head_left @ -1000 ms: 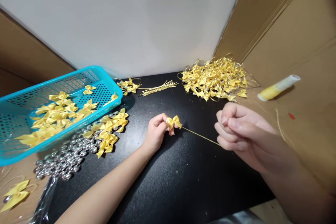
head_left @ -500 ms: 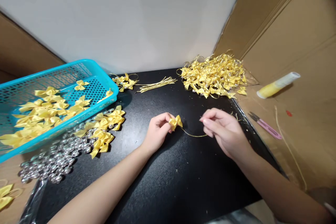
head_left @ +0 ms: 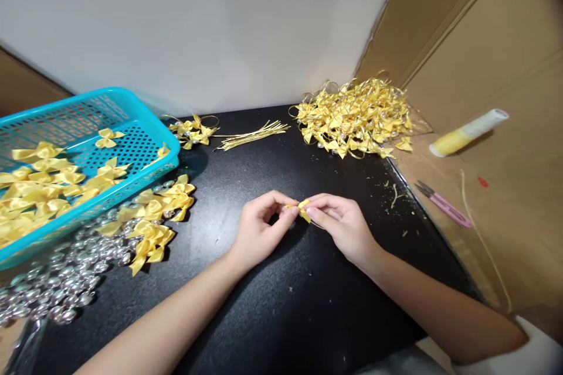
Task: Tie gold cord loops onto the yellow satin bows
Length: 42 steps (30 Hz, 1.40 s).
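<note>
Over the middle of the black table, a small yellow ribbon bow (head_left: 304,211) is pinched between the fingertips of both hands. My left hand (head_left: 264,224) is closed on its left side. My right hand (head_left: 341,224) is closed at its right side, thumb and forefinger against the ribbon. Below the right fingers a bit of thin gold cord (head_left: 317,225) shows; the rest of it is hidden behind that hand. Whether the right fingers grip the cord as well as the bow is too small to tell.
On the left are a blue basket (head_left: 169,171) of yellow bows, silver bells (head_left: 65,281) and loose bows (head_left: 152,237). Cut gold cords (head_left: 255,135) lie at the back, beside a heap of corded bows (head_left: 356,117). Pink snips (head_left: 446,206) and a tube (head_left: 468,133) are right.
My right hand has moved left from the cord's free end to the bow, and its fingers now meet the left hand's there. The view has shifted slightly to the right.
</note>
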Available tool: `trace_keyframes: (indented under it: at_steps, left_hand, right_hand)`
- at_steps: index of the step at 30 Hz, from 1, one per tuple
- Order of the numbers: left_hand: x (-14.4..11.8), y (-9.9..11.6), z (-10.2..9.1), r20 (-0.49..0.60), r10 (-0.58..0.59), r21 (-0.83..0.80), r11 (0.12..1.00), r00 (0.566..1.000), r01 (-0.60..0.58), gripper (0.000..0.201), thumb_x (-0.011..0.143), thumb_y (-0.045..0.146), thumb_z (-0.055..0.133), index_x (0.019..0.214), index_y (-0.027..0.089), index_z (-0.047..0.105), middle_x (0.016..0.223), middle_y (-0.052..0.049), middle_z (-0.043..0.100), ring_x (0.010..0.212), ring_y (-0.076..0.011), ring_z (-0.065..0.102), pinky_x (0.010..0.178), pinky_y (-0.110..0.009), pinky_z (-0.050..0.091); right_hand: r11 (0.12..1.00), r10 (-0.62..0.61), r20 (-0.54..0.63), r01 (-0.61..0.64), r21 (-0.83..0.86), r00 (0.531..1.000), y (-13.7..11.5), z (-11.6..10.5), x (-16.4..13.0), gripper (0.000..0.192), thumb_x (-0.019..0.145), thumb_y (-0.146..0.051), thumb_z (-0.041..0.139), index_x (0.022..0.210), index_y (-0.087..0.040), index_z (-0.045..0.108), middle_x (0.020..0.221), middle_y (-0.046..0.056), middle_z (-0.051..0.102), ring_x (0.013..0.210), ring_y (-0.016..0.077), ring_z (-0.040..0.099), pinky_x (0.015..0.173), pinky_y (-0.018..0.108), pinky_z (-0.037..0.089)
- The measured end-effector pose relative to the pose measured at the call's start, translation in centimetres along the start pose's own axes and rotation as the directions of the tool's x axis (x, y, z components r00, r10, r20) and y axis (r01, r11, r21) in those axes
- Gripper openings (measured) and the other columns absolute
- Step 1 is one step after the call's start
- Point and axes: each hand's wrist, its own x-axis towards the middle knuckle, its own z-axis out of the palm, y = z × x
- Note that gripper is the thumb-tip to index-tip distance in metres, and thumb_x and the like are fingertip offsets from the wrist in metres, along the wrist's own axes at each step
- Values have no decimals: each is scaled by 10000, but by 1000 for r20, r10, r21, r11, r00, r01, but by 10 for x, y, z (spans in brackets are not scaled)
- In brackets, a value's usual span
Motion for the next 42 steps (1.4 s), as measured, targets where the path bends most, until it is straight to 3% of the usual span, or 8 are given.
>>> trace_keyframes:
  at_steps: [4, 8, 13, 16, 19, 23, 30, 42]
  left_hand:
    - [1, 1, -1, 17, -135, -163, 977, 991, 136, 181, 770, 284, 752, 892, 160, 704, 779, -41, 732, 698, -147, 669, 693, -269, 541]
    - [1, 2, -2, 45, -199, -202, 958, 979, 204, 194, 732, 275, 792, 851, 155, 696, 818, -55, 761, 728, -154, 698, 717, -272, 561]
    - [1, 3, 1, 23, -223, -226, 948, 974, 223, 208, 727, 273, 793, 747, 154, 623, 797, -58, 761, 721, -149, 697, 706, -268, 553]
    - [1, 3, 3, 20, -217, -228, 950, 976, 216, 239, 743, 293, 780, 731, 162, 581, 716, -39, 734, 676, -146, 681, 680, -272, 544]
    - [1, 4, 3, 30, -214, -212, 953, 976, 216, 228, 759, 301, 764, 753, 166, 581, 673, -21, 704, 648, -139, 664, 659, -266, 535]
    - [0, 5, 4, 18, -215, -206, 955, 976, 214, 181, 745, 273, 764, 790, 166, 626, 684, -8, 693, 634, -130, 656, 642, -253, 533]
    - [-1, 2, 5, -2, -219, -212, 954, 976, 213, 160, 718, 235, 771, 724, 157, 631, 716, -26, 721, 657, -129, 662, 670, -254, 532]
    - [-1, 1, 5, -27, -208, -217, 956, 978, 198, 139, 689, 190, 768, 687, 155, 633, 700, -23, 721, 648, -128, 654, 650, -247, 512]
  right_hand:
    - [993, -84, -4, 83, -84, 996, 0, -3, -1, 181, 760, -339, 753, 694, -183, 689, 871, 64, 730, 796, 174, 695, 756, 328, 577]
    - [954, -195, 9, 192, -229, 981, -2, -5, -2, 141, 820, -265, 674, 709, -184, 643, 868, 67, 715, 812, 178, 687, 760, 331, 563]
    - [786, -354, 122, 366, -498, 927, -9, -7, -4, 166, 907, -180, 518, 746, -195, 556, 896, 68, 674, 858, 180, 647, 785, 323, 508]
    - [680, -415, 163, 424, -598, 895, -12, -7, -5, 219, 924, -170, 457, 710, -204, 490, 756, 30, 582, 714, 153, 574, 676, 291, 462]
    - [637, -424, 176, 431, -639, 888, -11, -5, -8, 280, 913, -170, 460, 644, -213, 397, 577, -38, 429, 512, 102, 418, 518, 248, 348]
    - [622, -419, 184, 429, -655, 889, -6, -1, -9, 320, 904, -190, 479, 613, -215, 348, 514, -67, 336, 438, 74, 296, 461, 238, 268]
    - [676, -384, 173, 404, -617, 907, 0, 3, -8, 295, 906, -180, 467, 637, -218, 352, 524, -70, 340, 432, 67, 278, 445, 232, 247]
    - [650, -398, 178, 414, -638, 900, 3, 3, -7, 299, 903, -165, 470, 638, -215, 341, 530, -75, 304, 437, 62, 279, 432, 222, 228]
